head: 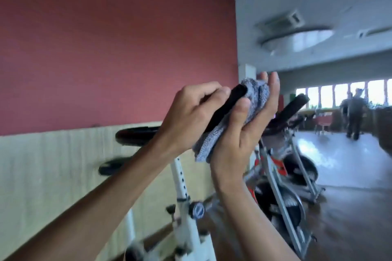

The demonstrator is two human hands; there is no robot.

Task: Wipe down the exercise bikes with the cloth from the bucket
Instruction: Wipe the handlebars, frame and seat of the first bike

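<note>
While the left hand (191, 112) is clamped round the black handlebar grip (224, 110) of the near white bike (182, 186), the right hand (239, 131) presses the grey cloth (256, 99) against the same bar from the right side. Right grip: thumb on the near face of the cloth, fingers (273, 89) extended up behind it, so it is closed on the cloth, palm cupped round cloth and bar end. Cloth location: bunched over the tip of the bar, its tail hanging below between the two wrists. Bucket not in view.

A second bike (282, 178), grey with red trim, stands just beyond to the right, its own black bar (294, 106) untouched by either hand. A person (353, 112) stands far right by the windows. Frame is motion-blurred; cloth dampness cannot be judged.

Step in hand, as judged: wiping the foam sleeve of one bar end.

Risks from here:
- Left hand covers part of the sleeve, so that stretch could go unwiped unless the hand shifts.
- Extended right fingers give a loose wrap; the cloth could slide off the tip on an outward stroke.
- The dangling tail may drag on the frame or drop.
- Hard pulling on the bar might rock the bike.
</note>
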